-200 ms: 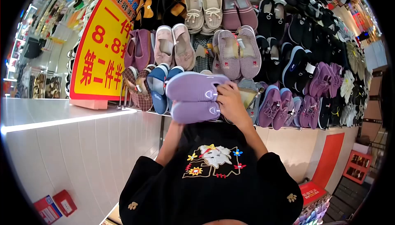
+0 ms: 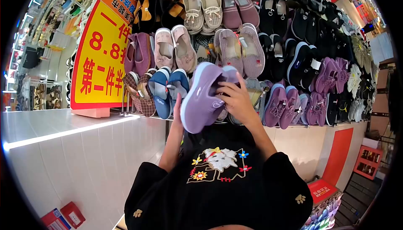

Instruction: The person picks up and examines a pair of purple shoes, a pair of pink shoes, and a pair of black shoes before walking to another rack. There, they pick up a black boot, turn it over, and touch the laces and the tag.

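A pair of purple slip-on shoes is held up in front of my chest, toes pointing down and to the left, their openings turned to the right. My right hand grips the pair at the openings, fingers curled over the edge. Against the sole side at the lower left rests my left hand; most of its fingers are hidden behind the shoes. Just behind the pair, blue slippers sit on the rack beside brown checked shoes. Pink checked slip-ons stand above my right hand.
A tiered rack carries many shoes, including purple lace-ups on the right. A yellow and red price sign stands at the left above a white panelled counter. A red box lies at the lower right.
The shoes have tilted from nearly level with soles showing to toes-down, now showing their uppers and openings. My left hand has come out slightly at the side.
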{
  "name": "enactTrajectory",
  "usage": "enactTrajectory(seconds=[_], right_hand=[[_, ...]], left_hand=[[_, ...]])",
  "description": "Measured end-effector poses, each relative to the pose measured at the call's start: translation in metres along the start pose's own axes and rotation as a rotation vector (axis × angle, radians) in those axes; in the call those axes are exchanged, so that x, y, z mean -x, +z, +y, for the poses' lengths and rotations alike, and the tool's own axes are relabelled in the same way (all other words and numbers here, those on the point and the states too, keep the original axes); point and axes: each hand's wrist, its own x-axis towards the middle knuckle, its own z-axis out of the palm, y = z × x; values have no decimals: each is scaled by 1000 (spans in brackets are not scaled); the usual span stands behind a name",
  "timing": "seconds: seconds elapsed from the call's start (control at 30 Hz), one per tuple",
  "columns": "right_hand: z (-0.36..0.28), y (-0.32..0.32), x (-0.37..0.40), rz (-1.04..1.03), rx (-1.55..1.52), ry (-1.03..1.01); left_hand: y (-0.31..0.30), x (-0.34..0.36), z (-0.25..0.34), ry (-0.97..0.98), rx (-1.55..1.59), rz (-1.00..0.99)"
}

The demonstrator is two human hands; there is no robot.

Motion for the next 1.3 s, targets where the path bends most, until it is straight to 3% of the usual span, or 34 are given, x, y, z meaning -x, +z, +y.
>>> enactTrajectory(seconds=[0.13,0.3,0.43,0.5,0.57,0.7,0.87,0.97,1.03,1.3], right_hand=[[5,17,5,-52,-9,-57],[13,30,14,-87,-20,29],[2,20,11,171,-91,149],[-5,19,14,106,-152,291],[-1,26,18,152,-35,248],[7,27,25,129,-183,379],[33,28,29,286,-235,511],[40,19,40,178,-251,617],[39,23,37,306,-79,450],[21,40,30,156,-225,447]], left_hand=[[-22,-6,-23,95,-484,328],[-17,-25,-34,124,-538,330],[-21,-28,-39,137,-551,358],[-22,-30,-41,134,-549,361],[-21,-34,-43,123,-562,362],[-17,-37,-45,115,-591,363],[-12,-35,-48,117,-624,378],[-11,-38,-50,121,-642,384],[-10,-39,-48,123,-658,383],[-3,-37,-46,107,-730,350]])
